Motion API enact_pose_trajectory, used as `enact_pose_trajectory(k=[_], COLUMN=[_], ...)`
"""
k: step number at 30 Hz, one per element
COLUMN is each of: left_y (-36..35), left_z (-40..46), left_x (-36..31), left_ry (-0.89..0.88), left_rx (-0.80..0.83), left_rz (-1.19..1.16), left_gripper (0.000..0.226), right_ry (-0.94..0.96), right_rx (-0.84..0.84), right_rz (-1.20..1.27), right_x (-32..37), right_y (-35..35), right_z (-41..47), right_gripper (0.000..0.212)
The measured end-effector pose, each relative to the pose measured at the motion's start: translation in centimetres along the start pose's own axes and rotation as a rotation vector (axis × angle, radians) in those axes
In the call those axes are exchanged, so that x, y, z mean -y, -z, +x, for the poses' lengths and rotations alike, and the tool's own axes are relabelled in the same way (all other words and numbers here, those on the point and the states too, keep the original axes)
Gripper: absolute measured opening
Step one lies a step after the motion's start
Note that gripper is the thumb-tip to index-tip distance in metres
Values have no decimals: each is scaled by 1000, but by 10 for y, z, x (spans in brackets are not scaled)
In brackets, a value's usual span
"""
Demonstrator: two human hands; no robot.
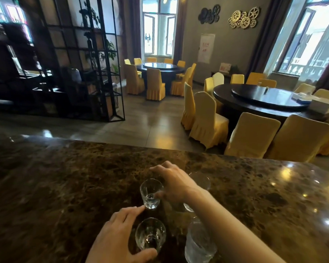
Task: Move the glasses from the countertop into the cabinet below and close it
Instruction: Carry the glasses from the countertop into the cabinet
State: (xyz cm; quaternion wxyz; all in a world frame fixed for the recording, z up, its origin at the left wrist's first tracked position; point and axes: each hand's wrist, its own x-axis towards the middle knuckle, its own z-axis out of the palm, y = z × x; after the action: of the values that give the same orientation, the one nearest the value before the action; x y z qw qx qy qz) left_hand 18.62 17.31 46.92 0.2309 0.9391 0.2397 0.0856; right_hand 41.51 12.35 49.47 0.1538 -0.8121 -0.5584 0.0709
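Note:
Several clear glasses stand on the dark speckled stone countertop (65,186). My right hand (174,184) reaches over a small glass (151,193); its thumb rests on the glass's right side and its fingers are spread beyond the rim. My left hand (118,236) lies beside the nearest small glass (150,236), thumb curled under its front and index fingertip by the base of the farther one. Another glass (200,180) is partly hidden behind my right wrist. A taller textured glass (199,243) stands under my right forearm. The cabinet below is out of view.
Beyond the counter's far edge lies a dining room with round dark tables (264,99) and yellow-covered chairs (207,120). A black metal shelf frame (84,63) stands at the left. Bare countertop stretches left and right of the glasses.

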Motion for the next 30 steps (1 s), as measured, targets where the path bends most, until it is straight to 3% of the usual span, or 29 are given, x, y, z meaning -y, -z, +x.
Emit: enact_pose_trajectory(k=[8,15,30], left_y=[-24,-36,-31], left_z=[24,36,36], left_x=[8,12,25], left_ry=[-55,-86,-36], left_rx=[228,240,186], left_rz=[-5,-10,-64], left_gripper=[102,87,82], right_ry=[-24,-41,-110], right_rx=[249,222,156], right_rz=[-116,-127,-141], right_x=[8,7,16], right_y=[-43,-50,-45], right_z=[32,37,27], right_gripper=[99,98,86])
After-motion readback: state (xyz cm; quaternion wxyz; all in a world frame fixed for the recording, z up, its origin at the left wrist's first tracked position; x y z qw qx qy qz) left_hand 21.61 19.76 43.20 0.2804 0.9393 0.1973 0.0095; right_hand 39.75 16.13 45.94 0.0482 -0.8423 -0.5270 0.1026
